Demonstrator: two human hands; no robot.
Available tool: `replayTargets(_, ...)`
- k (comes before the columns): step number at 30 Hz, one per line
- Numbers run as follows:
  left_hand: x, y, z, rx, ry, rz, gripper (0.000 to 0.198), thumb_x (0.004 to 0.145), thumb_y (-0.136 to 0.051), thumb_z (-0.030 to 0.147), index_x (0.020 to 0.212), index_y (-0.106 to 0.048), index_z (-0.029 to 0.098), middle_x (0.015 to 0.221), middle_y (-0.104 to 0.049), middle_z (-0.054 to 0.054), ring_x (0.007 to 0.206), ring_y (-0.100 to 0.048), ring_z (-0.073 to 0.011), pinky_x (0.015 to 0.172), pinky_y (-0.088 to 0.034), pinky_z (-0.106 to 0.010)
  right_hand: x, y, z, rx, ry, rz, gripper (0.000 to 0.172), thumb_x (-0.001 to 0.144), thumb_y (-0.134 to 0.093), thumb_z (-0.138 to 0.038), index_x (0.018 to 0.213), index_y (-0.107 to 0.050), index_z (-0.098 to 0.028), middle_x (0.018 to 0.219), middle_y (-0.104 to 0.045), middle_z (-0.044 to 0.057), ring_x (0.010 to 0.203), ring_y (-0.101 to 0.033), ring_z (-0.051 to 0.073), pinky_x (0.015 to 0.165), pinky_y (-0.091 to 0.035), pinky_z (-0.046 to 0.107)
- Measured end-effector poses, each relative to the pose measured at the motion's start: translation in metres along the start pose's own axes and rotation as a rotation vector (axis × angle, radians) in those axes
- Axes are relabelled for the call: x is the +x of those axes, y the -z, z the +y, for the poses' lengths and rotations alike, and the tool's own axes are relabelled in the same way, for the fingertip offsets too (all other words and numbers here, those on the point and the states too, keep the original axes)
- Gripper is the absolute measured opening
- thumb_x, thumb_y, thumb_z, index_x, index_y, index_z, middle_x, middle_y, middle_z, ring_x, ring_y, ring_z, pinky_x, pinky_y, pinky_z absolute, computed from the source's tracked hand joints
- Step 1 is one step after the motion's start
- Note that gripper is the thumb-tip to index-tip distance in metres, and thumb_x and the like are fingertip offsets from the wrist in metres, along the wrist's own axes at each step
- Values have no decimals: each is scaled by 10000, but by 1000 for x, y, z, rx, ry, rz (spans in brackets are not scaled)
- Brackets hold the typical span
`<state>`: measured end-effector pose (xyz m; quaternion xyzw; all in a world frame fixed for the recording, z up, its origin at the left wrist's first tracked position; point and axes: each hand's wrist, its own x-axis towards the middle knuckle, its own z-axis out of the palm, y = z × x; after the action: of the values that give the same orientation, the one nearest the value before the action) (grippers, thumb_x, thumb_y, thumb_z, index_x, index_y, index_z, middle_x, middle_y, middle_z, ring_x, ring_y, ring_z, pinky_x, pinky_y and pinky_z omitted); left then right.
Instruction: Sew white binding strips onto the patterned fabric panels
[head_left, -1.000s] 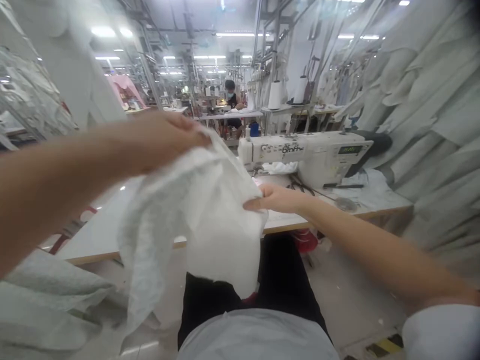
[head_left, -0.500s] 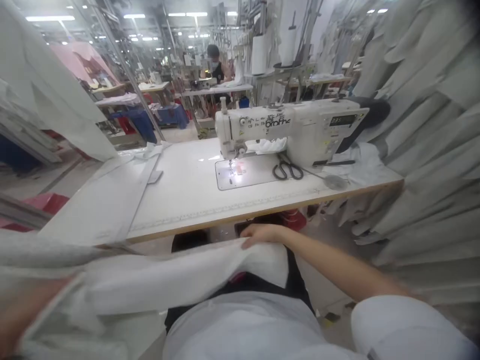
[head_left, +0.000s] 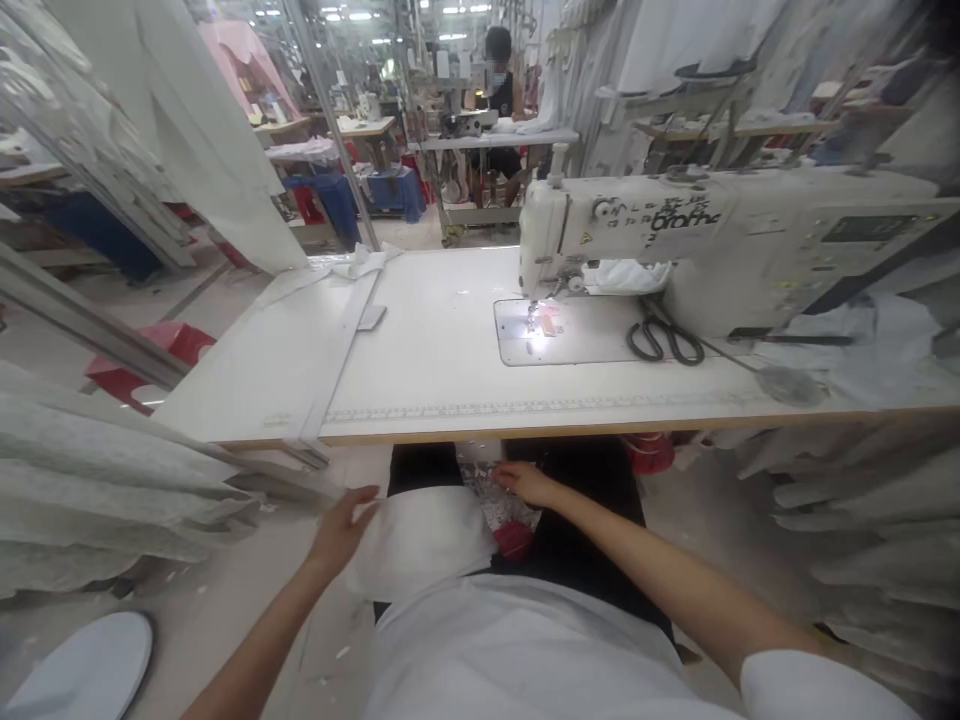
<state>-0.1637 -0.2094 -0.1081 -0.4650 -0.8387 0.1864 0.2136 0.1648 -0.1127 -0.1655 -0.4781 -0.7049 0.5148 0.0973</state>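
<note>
White fabric [head_left: 427, 535] lies folded over my lap, below the front edge of the sewing table [head_left: 420, 380]. At its left edge is my left hand [head_left: 345, 525], thumb and fingers apart. My right hand [head_left: 521, 482] hovers over my lap to the right of the fabric, its fingers curled together; whether anything small is between them is hidden. Beyond the table edge stands a white sewing machine [head_left: 615, 225] with its needle light on. Black scissors [head_left: 664, 338] rest by its base.
A white strip [head_left: 341, 350] runs across the table's left part, beside a small grey block [head_left: 372, 318]. White cloth hangs at left [head_left: 112, 490] and right [head_left: 870, 520]. A round white top [head_left: 90, 665] is at lower left. A person [head_left: 499, 90] sits behind.
The large white fabric that stretched leftward is now gathered small on my lap. My left hand came inward to its edge. My right hand left the fabric. The view shifted left.
</note>
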Motion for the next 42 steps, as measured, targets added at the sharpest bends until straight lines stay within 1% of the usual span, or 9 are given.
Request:
replayTargets(5, -17, 5, 21, -427, -339, -102, 306, 868, -533, 321, 1113, -534, 139, 1081, -567, -69, 925, -581, -195, 765, -506, -364, 16, -43, -10, -111, 78, -17, 230, 898, -542, -288, 1072, -560, -139, 1045, -593, 58, 869, -601, 174, 746, -521, 360)
replayTargets(9, -18, 11, 20, -689, -530, -133, 177, 890, -472, 257, 970, -572, 135, 958, -586, -56, 787, -580, -134, 684, -502, -282, 2, -30, -16, -206, 144, 65, 142, 885, -553, -250, 951, -583, -129, 936, -598, 35, 816, -588, 160, 731, -503, 348)
replayTargets(13, -32, 20, 6, -837, -580, -96, 180, 874, -415, 198, 793, -568, 152, 914, -563, -78, 844, -558, -180, 730, -473, -295, -37, -10, -25, -256, 275, 150, 93, 851, -495, -111, 823, -577, -146, 917, -579, 92, 912, -526, 232, 816, -437, 428)
replayTargets(18, -91, 6, -10, -995, -712, 20, 228, 865, -394, 164, 721, -571, 171, 809, -580, -64, 769, -533, -193, 724, -448, -322, -83, -22, -22, -235, 408, 22, 153, 811, -487, -79, 779, -591, -186, 1046, -598, 111, 1023, -510, 264, 885, -406, 437)
replayTargets(23, -125, -4, -13, -1112, -645, -83, 163, 849, -432, 163, 729, -542, 178, 835, -570, -64, 793, -554, -185, 719, -475, -306, -73, -31, -14, -130, 349, -92, 86, 823, -549, -160, 883, -584, -211, 1014, -616, 33, 817, -597, 157, 709, -488, 262)
replayTargets(28, -116, 13, -19, -1199, -618, -296, 136, 840, -419, 177, 733, -502, 190, 1094, -550, -100, 1018, -543, -216, 839, -485, -358, -34, -43, -17, -103, 228, -18, 205, 837, -519, -135, 1027, -563, -199, 986, -606, 48, 803, -576, 156, 758, -455, 293)
replayTargets(33, -103, 21, -6, -1274, -516, -439, 158, 771, -574, 266, 912, -540, 201, 1212, -504, -99, 1091, -516, -240, 896, -466, -399, -9, -51, -23, -103, 186, -34, 22, 805, -565, -139, 796, -565, -158, 699, -556, -13, 621, -523, 125, 597, -424, 250)
replayTargets(37, -91, 27, 26, -1291, -368, -369, 249, 809, -517, 285, 1037, -537, 186, 991, -569, -78, 918, -568, -216, 829, -488, -404, -17, -31, -34, -112, 230, 39, 155, 752, -553, -67, 669, -479, -174, 759, -524, 13, 727, -488, 155, 677, -398, 287)
replayTargets(42, -73, 62, 47, -1372, -593, -380, 182, 809, -516, 258, 947, -623, 206, 978, -560, -68, 954, -517, -207, 854, -441, -343, -54, 7, -75, -59, 356, -18, 179, 830, -526, -207, 688, -418, -200, 732, -480, -11, 681, -455, 140, 605, -373, 245)
